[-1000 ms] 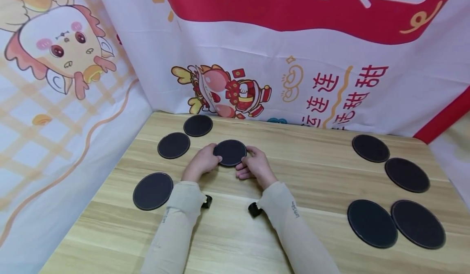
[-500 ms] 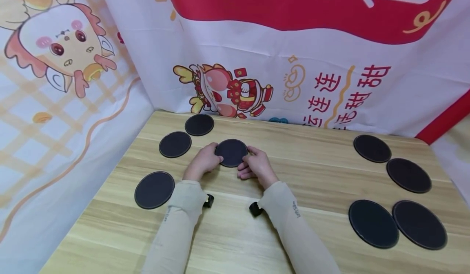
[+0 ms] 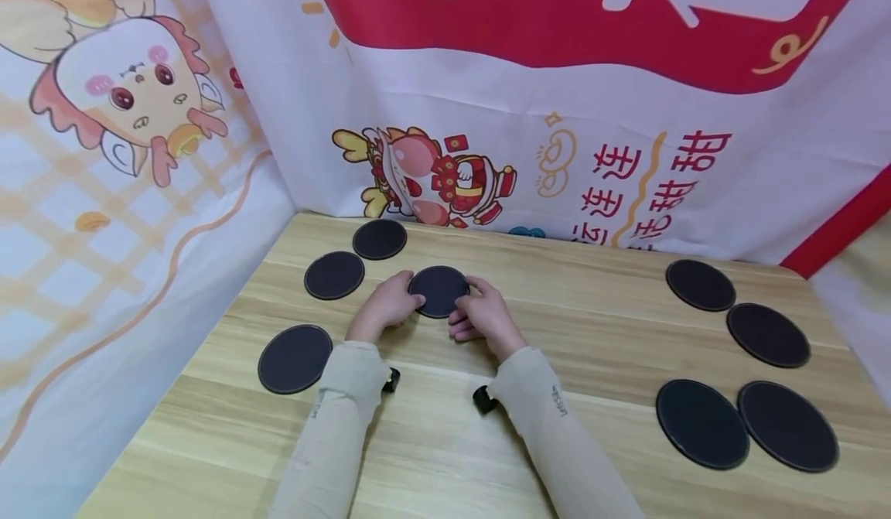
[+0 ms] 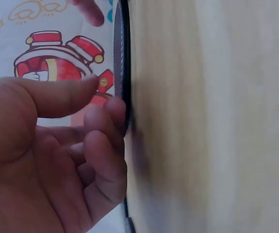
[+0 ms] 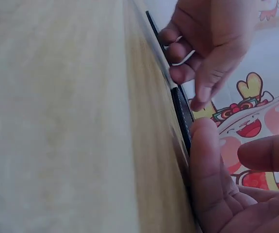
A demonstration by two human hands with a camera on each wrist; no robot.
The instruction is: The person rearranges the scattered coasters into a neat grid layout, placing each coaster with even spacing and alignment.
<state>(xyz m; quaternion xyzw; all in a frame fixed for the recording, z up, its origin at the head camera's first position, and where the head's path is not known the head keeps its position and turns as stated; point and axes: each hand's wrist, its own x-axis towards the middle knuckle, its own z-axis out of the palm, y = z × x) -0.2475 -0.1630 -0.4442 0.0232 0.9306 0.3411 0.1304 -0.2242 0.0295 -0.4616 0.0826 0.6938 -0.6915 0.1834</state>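
A round black coaster [image 3: 438,292] with a stitched rim lies on the wooden table between both hands. My left hand [image 3: 390,301] grips its left edge, thumb over the near rim. On the opposite side, my right hand [image 3: 490,314] pinches the right edge, with the lower fingers curled beside the tabletop. From the left wrist, the coaster's dark edge [image 4: 122,63] appears side-on and thick; whether more than one is stacked there I cannot tell. Curled fingertips of the left hand [image 4: 42,145] meet that edge. The right wrist view has the edge [image 5: 182,116] between both hands.
To the left lie three more black coasters, at the back [image 3: 379,239], beside it [image 3: 334,275] and nearer [image 3: 295,359]. Several others [image 3: 701,285] lie at the right, some touching. A printed cloth [image 3: 452,86] hangs behind the wooden table [image 3: 431,442].
The head view has shifted slightly. Both hands stay at the coaster's edges, and the coaster shows no clear movement on the table.
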